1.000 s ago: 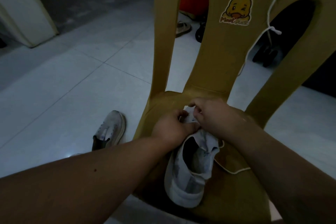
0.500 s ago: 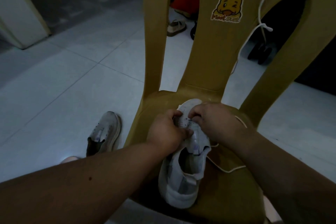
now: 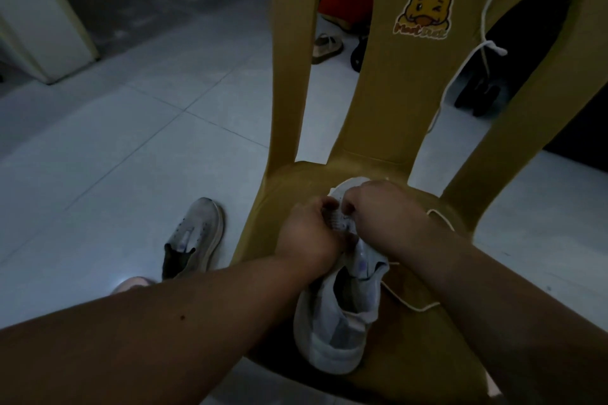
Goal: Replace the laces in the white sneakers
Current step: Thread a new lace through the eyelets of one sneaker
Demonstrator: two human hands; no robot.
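Sets white sneaker (image 3: 329,332) back flat on chair seat (image 3: 427,355), toe no longer lifted; pinches its front eyelets with left hand (image 3: 309,233) and right hand (image 3: 378,210), with lace (image 3: 414,307) trailing right, threading likely starting

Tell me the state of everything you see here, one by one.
Chair sneaker: upright on chair, toe away.
Floor sneaker: upright, untouched.
Seat lace: loose, trailing beside chair sneaker.
Hung lace: dangling from chair's back.
Left hand: grips chair sneaker.
Right hand: pinches its lacing.
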